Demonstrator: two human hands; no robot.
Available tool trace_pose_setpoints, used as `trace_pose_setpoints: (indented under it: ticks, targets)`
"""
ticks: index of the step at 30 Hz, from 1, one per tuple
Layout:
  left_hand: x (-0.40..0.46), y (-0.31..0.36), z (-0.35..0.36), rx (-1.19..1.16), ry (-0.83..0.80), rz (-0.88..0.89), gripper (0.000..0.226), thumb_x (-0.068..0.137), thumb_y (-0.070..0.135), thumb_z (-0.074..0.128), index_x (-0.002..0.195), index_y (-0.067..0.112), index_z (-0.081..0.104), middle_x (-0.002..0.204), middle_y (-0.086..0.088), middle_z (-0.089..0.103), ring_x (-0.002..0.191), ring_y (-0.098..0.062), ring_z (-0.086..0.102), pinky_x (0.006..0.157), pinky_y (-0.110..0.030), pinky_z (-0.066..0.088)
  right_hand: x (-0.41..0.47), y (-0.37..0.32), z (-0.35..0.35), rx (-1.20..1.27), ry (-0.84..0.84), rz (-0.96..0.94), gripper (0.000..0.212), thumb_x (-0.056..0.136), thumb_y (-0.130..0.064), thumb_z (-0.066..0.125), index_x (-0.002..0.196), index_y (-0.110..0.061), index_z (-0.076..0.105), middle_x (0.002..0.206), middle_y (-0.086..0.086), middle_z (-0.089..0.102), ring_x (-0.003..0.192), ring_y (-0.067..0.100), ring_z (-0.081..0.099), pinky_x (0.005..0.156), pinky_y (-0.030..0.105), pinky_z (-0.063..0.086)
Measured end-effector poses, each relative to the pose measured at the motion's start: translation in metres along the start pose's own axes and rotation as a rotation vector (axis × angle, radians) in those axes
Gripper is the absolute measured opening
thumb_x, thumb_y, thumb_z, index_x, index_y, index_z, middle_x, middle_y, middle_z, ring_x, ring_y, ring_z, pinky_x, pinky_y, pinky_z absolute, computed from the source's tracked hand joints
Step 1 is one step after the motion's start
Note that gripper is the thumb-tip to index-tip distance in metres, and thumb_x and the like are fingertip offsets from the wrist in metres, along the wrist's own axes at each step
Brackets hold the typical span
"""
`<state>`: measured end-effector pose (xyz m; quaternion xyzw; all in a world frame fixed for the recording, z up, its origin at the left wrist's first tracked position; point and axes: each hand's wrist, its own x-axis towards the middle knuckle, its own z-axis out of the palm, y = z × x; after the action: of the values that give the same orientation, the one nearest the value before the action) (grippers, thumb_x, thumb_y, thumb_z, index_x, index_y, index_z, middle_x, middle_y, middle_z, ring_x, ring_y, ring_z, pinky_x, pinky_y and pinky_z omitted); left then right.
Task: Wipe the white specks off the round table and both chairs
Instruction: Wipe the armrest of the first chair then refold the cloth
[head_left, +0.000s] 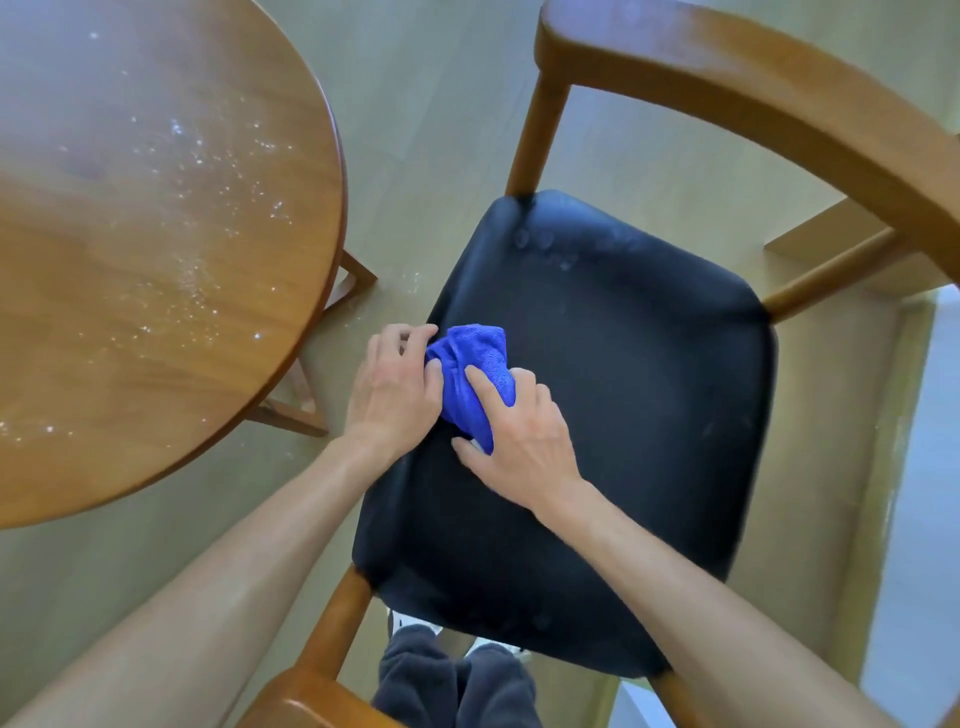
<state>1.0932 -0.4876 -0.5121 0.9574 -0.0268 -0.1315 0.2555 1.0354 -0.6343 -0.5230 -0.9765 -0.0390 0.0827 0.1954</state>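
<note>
A bunched blue cloth (475, 364) lies on the left edge of a chair's black seat (623, 415). My left hand (395, 384) grips the cloth from the left with curled fingers. My right hand (514, 431) holds it from the right, forefinger laid across the top and thumb below. The round wooden table (130, 234) on the left carries many white specks across its top. Faint smudges show near the seat's far edge.
The chair has a curved wooden backrest (753, 88) at the upper right and wooden legs. Table legs (296, 400) stand on the pale floor between table and chair. My dark trousers (452, 680) show at the bottom.
</note>
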Motion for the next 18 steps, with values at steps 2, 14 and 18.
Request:
trace_pose_setpoints:
  ticks: [2,14,18]
  targets:
    - [-0.014,0.017,0.007,0.105,-0.02,-0.01,0.039,0.095,0.035,0.037,0.123,0.012,0.05,0.11,-0.01,0.046,0.098,-0.029,0.047,0.082,-0.043,0.045,0.001,0.025,-0.02,0.145,-0.126,-0.016,0.071,0.086,-0.054,0.059,0.149,-0.037,0.03,0.13,0.0,0.043,0.104,0.018,0.051,0.088,0.034,0.047]
    - [-0.017,0.091,0.078,0.143,-0.035,0.08,0.065,0.07,0.033,0.056,0.133,0.019,0.051,0.144,-0.027,0.034,0.101,-0.041,0.049,0.078,-0.044,0.05,-0.042,0.151,0.014,-0.304,0.165,0.265,0.055,0.098,-0.039,0.036,0.145,-0.013,0.044,0.154,0.018,0.032,0.143,0.037,0.028,0.112,0.058,0.026]
    - [-0.01,0.087,0.087,0.225,-0.004,0.154,0.055,0.074,0.041,0.063,0.126,0.025,0.057,0.141,-0.023,0.041,0.1,-0.039,0.05,0.072,-0.041,0.049,-0.041,0.149,0.018,-0.279,0.205,0.292,0.055,0.097,-0.038,0.036,0.146,-0.014,0.042,0.156,0.017,0.03,0.145,0.036,0.025,0.114,0.059,0.023]
